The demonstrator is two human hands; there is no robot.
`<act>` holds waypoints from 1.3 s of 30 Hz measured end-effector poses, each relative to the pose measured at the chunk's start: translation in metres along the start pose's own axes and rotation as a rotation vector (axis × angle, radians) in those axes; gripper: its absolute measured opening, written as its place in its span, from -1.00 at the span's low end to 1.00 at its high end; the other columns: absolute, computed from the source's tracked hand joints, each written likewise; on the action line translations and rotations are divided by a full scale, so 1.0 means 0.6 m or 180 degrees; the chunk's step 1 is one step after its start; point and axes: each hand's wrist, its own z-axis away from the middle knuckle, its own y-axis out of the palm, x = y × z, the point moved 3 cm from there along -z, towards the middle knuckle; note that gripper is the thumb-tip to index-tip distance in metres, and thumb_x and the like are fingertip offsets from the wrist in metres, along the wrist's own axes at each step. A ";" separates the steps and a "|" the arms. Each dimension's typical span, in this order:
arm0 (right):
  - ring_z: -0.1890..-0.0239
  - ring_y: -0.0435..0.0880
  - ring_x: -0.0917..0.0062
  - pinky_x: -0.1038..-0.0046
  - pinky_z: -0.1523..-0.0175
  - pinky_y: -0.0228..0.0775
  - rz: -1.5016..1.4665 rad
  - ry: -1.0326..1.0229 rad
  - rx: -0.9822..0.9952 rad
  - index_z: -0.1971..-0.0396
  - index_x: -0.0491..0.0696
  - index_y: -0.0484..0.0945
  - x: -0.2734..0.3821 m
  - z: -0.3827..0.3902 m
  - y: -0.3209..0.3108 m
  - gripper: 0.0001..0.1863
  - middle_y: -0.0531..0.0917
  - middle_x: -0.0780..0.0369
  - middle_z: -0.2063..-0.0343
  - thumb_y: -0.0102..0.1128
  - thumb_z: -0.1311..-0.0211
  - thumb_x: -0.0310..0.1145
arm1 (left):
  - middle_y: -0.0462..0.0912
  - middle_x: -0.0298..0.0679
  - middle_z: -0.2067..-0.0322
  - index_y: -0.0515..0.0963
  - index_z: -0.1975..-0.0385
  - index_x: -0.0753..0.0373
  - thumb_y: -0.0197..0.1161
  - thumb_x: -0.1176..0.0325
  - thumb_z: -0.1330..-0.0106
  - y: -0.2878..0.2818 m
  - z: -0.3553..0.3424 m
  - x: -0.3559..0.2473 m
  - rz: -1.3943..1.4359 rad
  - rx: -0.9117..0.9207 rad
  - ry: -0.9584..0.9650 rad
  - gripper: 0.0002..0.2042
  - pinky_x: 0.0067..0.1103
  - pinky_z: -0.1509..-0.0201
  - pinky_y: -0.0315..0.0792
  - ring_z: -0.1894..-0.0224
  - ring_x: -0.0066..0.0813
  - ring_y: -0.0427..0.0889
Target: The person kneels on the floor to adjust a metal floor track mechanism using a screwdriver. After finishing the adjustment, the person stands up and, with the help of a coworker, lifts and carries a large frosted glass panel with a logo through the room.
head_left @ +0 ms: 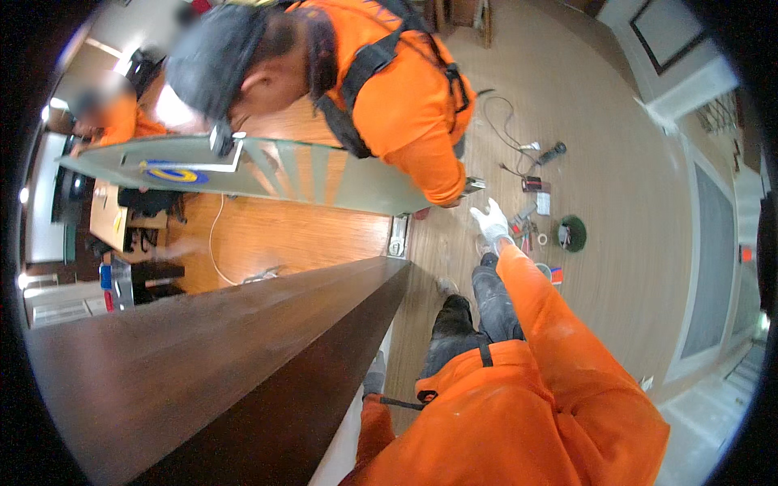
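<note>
My right hand (490, 223), in a white glove, reaches forward over the floor. Its fingers are spread and hold nothing. It is nearest to a metal fitting (473, 186) by a co-worker's orange sleeve. Low beside the dark wooden post (348, 324) is my left hand (374, 377), in a greyish glove; its fingers are too hidden to read. A glass panel (284, 174) with a blue and yellow sticker (174, 172) stands across the opening, and the co-worker (389, 97) in a grey cap leans over it. A metal floor fitting (396, 243) lies at the panel's lower corner.
On the floor to the right are a dark green bucket (572, 233), a black power tool (553, 154) with a cable (509, 121), a white box (544, 202) and several hand tools. Desks (109, 215) and another person in orange (130, 117) appear beyond the glass.
</note>
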 end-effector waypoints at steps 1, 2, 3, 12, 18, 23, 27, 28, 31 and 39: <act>-0.30 0.50 0.13 0.23 -0.38 0.29 0.0206 -0.0057 -0.0021 -0.35 -0.20 0.34 -0.016 -0.006 -0.002 -0.11 0.54 -0.07 -0.22 0.40 -0.16 0.08 | 0.70 -0.09 0.28 0.60 0.08 0.25 0.13 0.15 -0.43 0.005 -0.001 0.001 -0.0144 -0.0064 0.0043 -0.69 -0.33 0.03 0.48 0.16 -0.18 0.68; -0.24 0.55 0.17 0.26 -0.33 0.34 0.0145 -0.0048 0.0101 -0.31 -0.20 0.39 -0.036 -0.007 0.000 -0.17 0.58 -0.05 -0.17 0.39 -0.18 0.05 | 0.70 -0.09 0.27 0.60 0.08 0.25 0.12 0.15 -0.43 0.007 -0.002 0.002 -0.0362 -0.0146 0.0132 -0.69 -0.32 0.03 0.48 0.15 -0.17 0.68; -0.18 0.59 0.20 0.28 -0.28 0.38 0.0118 0.0002 0.0178 -0.28 -0.20 0.43 -0.056 -0.011 0.003 -0.22 0.62 -0.02 -0.13 0.38 -0.20 0.02 | 0.70 -0.08 0.27 0.60 0.07 0.25 0.12 0.15 -0.43 0.009 -0.002 -0.002 -0.0637 -0.0236 0.0217 -0.69 -0.32 0.03 0.48 0.15 -0.17 0.68; 0.56 0.47 0.64 0.55 0.46 0.30 -0.1317 0.0920 0.1808 0.31 0.01 0.60 -0.146 0.030 0.022 -0.83 0.56 0.38 0.53 0.18 -0.43 -0.23 | 0.68 0.03 0.07 0.59 -0.02 0.24 0.08 0.10 -0.44 -0.027 -0.035 -0.150 0.0513 0.0153 0.0107 -0.63 -0.26 -0.12 0.46 -0.03 -0.01 0.63; 0.58 0.47 0.65 0.57 0.48 0.30 -0.1798 0.1000 0.1976 0.28 0.03 0.61 -0.128 -0.021 0.021 -0.84 0.58 0.37 0.52 0.17 -0.43 -0.23 | 0.70 -0.04 0.19 0.63 0.13 0.31 0.07 0.13 -0.48 -0.018 -0.114 -0.314 0.1529 0.0062 0.0439 -0.65 -0.33 -0.04 0.47 0.09 -0.09 0.66; 0.44 0.60 0.58 0.56 0.36 0.41 -0.2694 0.1046 0.1587 0.11 0.07 0.59 -0.098 -0.127 -0.002 -0.79 0.65 0.33 0.38 0.21 -0.42 -0.15 | 0.68 -0.11 0.25 0.63 0.13 0.26 0.10 0.09 -0.47 -0.109 -0.279 -0.444 0.2143 -0.0601 0.0001 -0.66 -0.39 0.01 0.49 0.15 -0.23 0.62; 0.35 0.64 0.57 0.53 0.26 0.46 -0.2497 0.0995 0.1460 0.00 0.06 0.57 -0.063 -0.185 -0.039 -0.72 0.68 0.33 0.31 0.20 -0.43 -0.14 | 0.69 0.05 0.10 0.61 0.04 0.23 0.11 0.05 -0.44 -0.184 -0.361 -0.523 0.1925 -0.0429 -0.0178 -0.62 -0.29 -0.06 0.50 0.02 0.03 0.66; 0.33 0.64 0.57 0.52 0.24 0.47 -0.2459 0.0896 0.1506 -0.03 0.06 0.56 -0.051 -0.190 -0.046 -0.71 0.68 0.33 0.29 0.20 -0.43 -0.15 | 0.70 0.04 0.15 0.61 0.05 0.20 0.10 0.06 -0.45 -0.194 -0.368 -0.537 0.1860 -0.0543 -0.0245 -0.65 -0.29 -0.04 0.49 0.06 0.03 0.65; 0.38 0.63 0.58 0.55 0.31 0.46 -0.2396 0.0862 0.1604 -0.07 0.03 0.56 -0.020 -0.208 -0.058 -0.70 0.69 0.32 0.30 0.19 -0.44 -0.20 | 0.68 0.00 0.24 0.63 0.11 0.18 0.09 0.07 -0.46 -0.207 -0.376 -0.573 0.1842 -0.1092 0.0307 -0.68 -0.30 0.03 0.48 0.15 -0.03 0.64; 0.43 0.58 0.66 0.60 0.39 0.38 -0.2008 0.0776 0.2006 0.06 -0.03 0.58 0.040 -0.247 -0.052 -0.80 0.63 0.37 0.37 0.25 -0.42 -0.28 | 0.69 -0.05 0.25 0.63 0.13 0.19 0.14 0.04 -0.42 -0.109 -0.496 -0.520 0.2620 -0.0090 -0.0896 -0.66 -0.38 0.09 0.49 0.22 -0.20 0.65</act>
